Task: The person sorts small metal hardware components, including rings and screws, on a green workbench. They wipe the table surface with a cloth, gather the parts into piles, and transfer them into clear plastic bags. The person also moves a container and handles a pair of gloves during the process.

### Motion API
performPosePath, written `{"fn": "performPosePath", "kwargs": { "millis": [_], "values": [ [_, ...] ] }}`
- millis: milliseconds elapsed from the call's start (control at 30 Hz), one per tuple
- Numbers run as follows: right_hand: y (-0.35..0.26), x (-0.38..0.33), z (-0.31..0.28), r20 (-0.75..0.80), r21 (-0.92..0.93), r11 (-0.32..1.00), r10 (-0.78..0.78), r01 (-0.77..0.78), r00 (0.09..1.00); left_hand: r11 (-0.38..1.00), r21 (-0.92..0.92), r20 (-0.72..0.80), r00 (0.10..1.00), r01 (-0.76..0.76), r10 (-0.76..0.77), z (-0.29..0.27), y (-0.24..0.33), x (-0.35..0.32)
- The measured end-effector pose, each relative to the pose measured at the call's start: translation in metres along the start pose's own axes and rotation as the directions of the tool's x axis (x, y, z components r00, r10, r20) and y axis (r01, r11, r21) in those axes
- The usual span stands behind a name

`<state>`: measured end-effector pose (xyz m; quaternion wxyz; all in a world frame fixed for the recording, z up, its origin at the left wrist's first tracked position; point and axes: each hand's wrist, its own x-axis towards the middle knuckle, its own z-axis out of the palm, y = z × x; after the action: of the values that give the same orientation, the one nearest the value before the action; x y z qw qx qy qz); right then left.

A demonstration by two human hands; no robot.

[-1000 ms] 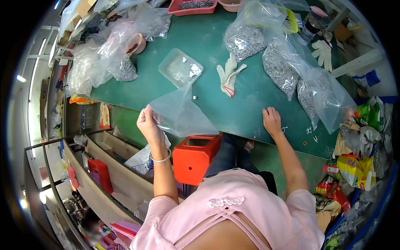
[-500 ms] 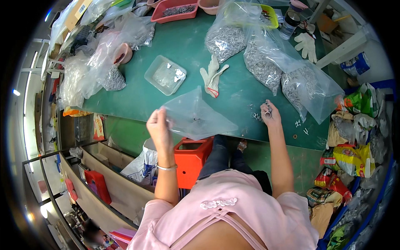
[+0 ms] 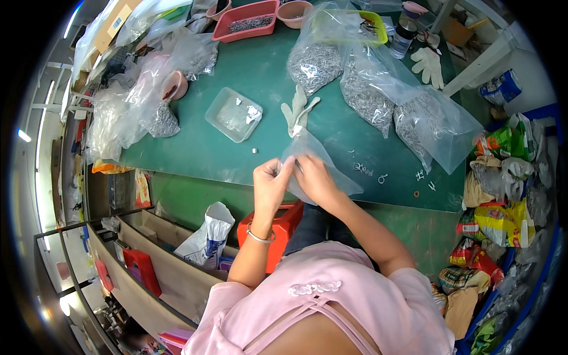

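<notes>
Both hands meet over the table's front edge at a clear plastic bag (image 3: 336, 176). My left hand (image 3: 272, 182) is closed, pinching the bag's edge. My right hand (image 3: 315, 178) touches the left fingertips, its fingers bent onto the same edge. The bag droops to the right below them. Just beyond lies a white knitted glove (image 3: 299, 111), its cuff partly behind the bag. Left of it is a small white block (image 3: 255, 151). On the right, a ring-shaped piece (image 3: 382, 178) lies near a few small metal parts (image 3: 362, 170).
A clear plastic tub (image 3: 234, 115) sits mid-table. Bags of metal parts (image 3: 367, 89) stand at the right, more bags (image 3: 160, 118) at the left. A red tray (image 3: 245, 23) is at the back. A red stool (image 3: 281, 231) stands below the table edge, near my legs.
My right hand has let go of the ring-shaped piece, now on the table, and moved left to the bag. My left hand has moved right with the bag. The white block has come into view.
</notes>
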<state>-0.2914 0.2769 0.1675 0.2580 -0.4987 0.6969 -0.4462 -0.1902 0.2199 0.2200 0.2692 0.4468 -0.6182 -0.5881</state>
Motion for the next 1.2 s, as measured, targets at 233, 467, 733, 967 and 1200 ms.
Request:
{"fn": "performPosePath", "kwargs": {
  "millis": [233,467,733,967,1200],
  "values": [
    [-0.022,-0.012,-0.048,0.142,0.398,0.857,-0.411,0.328,0.900,1.000,-0.007,-0.143,0.989,-0.028,0.027,-0.030,-0.011,0.006],
    [0.156,-0.020,-0.059,-0.258,0.007,0.923,0.372,-0.384,0.891,1.000,-0.018,-0.231,0.973,-0.020,0.016,-0.044,-0.009,0.006],
    [0.200,0.000,-0.020,-0.197,-0.394,0.883,0.190,-0.255,0.962,0.998,-0.066,-0.199,0.980,0.011,-0.024,-0.042,-0.007,0.009],
    [0.124,-0.004,-0.071,0.075,0.987,0.097,0.443,-0.131,0.893,0.998,-0.065,-0.204,0.978,0.022,-0.035,-0.055,-0.013,0.006],
    [0.085,0.003,-0.115,-0.069,0.906,0.406,0.426,-0.122,0.902,0.998,-0.064,-0.184,0.983,0.015,-0.026,-0.059,-0.013,0.007]
  ]
}}
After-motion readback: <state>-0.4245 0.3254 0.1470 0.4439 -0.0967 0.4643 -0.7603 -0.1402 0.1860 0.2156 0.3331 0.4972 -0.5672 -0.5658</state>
